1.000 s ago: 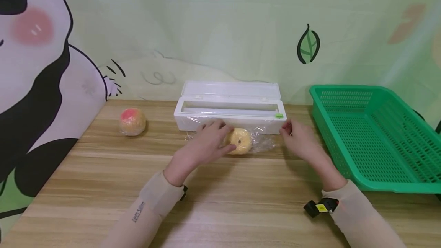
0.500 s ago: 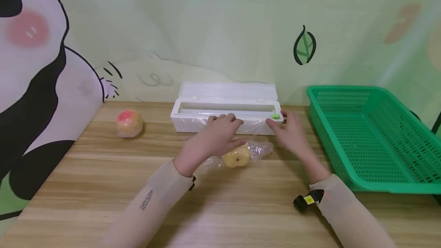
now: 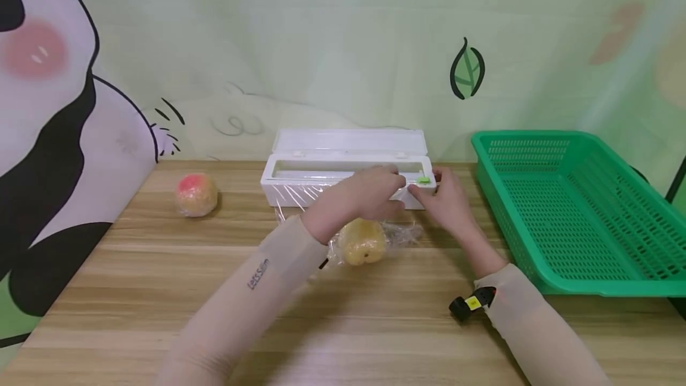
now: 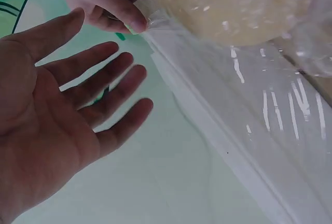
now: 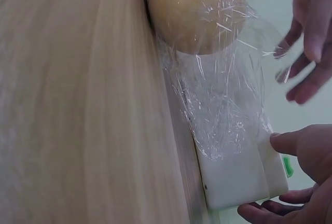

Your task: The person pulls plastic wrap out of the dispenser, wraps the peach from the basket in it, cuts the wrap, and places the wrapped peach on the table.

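Observation:
A white cling film dispenser (image 3: 271, 191) stands at the back of the table with its lid raised and a green slide cutter (image 3: 423, 180) at its right end. My right hand (image 3: 448, 202) grips that end, its thumb at the front edge by the cutter. Over the front of the box is my left hand (image 3: 372, 191), its fingers spread apart in the left wrist view and holding nothing. Clear film (image 5: 218, 110) runs from the box to a round yellow fruit (image 3: 363, 243) with a dark stem, which it covers. The fruit lies in front of the box, under the left wrist.
A film-wrapped, red-topped round fruit (image 3: 196, 195) sits at the left of the wooden table (image 3: 343, 338). To the right stands a green plastic basket (image 3: 605, 288). A printed cloth backdrop (image 3: 343, 46) hangs right behind the table.
My left hand has left the yellow fruit and moved right along the box front. My right hand has taken hold of the dispenser's right end. The yellow fruit has come nearer to me.

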The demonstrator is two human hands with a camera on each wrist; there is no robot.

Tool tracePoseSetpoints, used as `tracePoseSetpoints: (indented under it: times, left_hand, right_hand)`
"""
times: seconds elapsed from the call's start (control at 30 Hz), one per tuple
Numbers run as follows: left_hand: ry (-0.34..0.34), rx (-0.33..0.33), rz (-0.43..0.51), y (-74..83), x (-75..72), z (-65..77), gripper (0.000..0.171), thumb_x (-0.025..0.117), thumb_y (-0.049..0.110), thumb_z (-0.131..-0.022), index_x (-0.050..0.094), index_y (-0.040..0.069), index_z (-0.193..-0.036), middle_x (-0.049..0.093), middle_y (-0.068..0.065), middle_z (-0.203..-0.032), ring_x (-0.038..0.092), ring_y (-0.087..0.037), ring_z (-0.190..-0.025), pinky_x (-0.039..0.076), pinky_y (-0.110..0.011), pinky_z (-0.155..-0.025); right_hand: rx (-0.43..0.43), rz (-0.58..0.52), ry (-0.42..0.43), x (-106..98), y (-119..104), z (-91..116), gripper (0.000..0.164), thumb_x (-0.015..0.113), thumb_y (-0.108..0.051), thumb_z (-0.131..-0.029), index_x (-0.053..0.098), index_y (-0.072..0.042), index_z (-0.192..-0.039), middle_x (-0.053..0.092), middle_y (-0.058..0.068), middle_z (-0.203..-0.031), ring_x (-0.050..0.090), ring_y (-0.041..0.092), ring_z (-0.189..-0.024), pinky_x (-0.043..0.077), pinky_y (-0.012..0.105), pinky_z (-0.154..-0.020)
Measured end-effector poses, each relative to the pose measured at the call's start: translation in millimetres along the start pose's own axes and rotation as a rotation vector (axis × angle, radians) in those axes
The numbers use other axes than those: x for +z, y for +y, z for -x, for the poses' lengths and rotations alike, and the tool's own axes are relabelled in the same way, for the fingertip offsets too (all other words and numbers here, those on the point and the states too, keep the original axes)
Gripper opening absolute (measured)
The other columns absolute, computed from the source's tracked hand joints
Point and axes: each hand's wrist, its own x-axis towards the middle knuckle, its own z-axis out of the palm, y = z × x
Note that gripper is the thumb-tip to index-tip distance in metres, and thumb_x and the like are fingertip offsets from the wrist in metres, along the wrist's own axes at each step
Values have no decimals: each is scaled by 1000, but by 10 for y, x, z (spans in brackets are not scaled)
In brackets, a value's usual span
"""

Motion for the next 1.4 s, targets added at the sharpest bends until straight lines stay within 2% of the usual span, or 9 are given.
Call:
tracePoseSetpoints:
  times: [0.1, 0.3, 0.5, 0.67, 0.83, 1.03, 1.17, 1.33, 1.4]
  left_hand:
    - [-25, 26, -5, 35, -48, -120, 32, 60, 20, -99, 61, 6, -128, 55, -5, -124, 56, -19, -110, 42, -26, -92]
    - [-60, 2, 3, 93, -66, -294, 38, 54, 3, -96, 58, 12, -133, 51, -1, -129, 54, -14, -107, 44, -25, -84]
    - [-56, -4, -64, 141, -21, -451, 42, 53, 4, -98, 56, 17, -138, 49, -1, -131, 52, -18, -117, 46, -34, -89]
    - [-62, -14, -82, 164, 3, -531, 39, 53, 8, -100, 56, 19, -137, 49, 0, -130, 52, -18, -118, 45, -39, -90]
    - [-72, -11, -71, 131, 31, -600, 39, 53, 7, -100, 56, 21, -136, 50, 0, -128, 54, -19, -115, 45, -37, -90]
    - [-81, 12, -80, 50, 46, -652, 45, 52, 9, -102, 52, 26, -143, 48, 1, -135, 51, -18, -122, 43, -37, -94]
    - [-65, 47, -94, 38, 56, -684, 41, 55, 10, -100, 56, 23, -139, 51, 1, -132, 52, -17, -121, 42, -34, -95]
    - [-48, 101, -107, 68, 65, -688, 33, 57, 10, -99, 63, 16, -131, 55, -1, -127, 54, -17, -118, 39, -26, -98]
    - [-50, 91, -91, 82, 60, -676, 31, 57, 9, -99, 64, 14, -129, 55, -2, -127, 54, -17, -118, 38, -25, -98]
  right_hand:
    - [-5, -10, -6, -11, 6, -2, 58, 72, -28, -91, 47, 8, -129, 55, 20, -115, 55, 31, -98, 43, 32, -76]
    - [-9, -38, -7, -22, 20, -2, 56, 73, -24, -90, 48, 7, -129, 55, 20, -116, 58, 33, -99, 46, 36, -78]
    - [-14, -37, -5, -36, 52, -29, 57, 75, -24, -88, 50, 2, -133, 57, 19, -115, 62, 34, -96, 50, 37, -75]
    - [-59, -14, 7, -49, 86, -43, 53, 76, -20, -88, 55, 2, -132, 58, 20, -120, 62, 36, -100, 50, 39, -81]
    - [-122, -22, 33, -42, 111, -54, 39, 78, -16, -86, 64, -2, -120, 62, 15, -115, 61, 33, -102, 50, 39, -83]
    - [-139, -60, 38, -36, 115, -50, 38, 80, -15, -84, 65, -5, -117, 63, 13, -113, 63, 32, -102, 51, 38, -82]
    - [-125, -55, 35, -42, 128, -55, 39, 80, -15, -84, 65, -5, -118, 63, 14, -114, 65, 33, -98, 51, 36, -80]
    - [-105, -38, 19, -50, 125, -47, 50, 77, -15, -86, 59, -4, -131, 59, 17, -122, 65, 36, -97, 52, 37, -78]
    - [-119, -28, 17, -51, 123, -45, 51, 77, -14, -86, 59, -3, -133, 59, 17, -124, 65, 36, -98, 52, 38, -79]
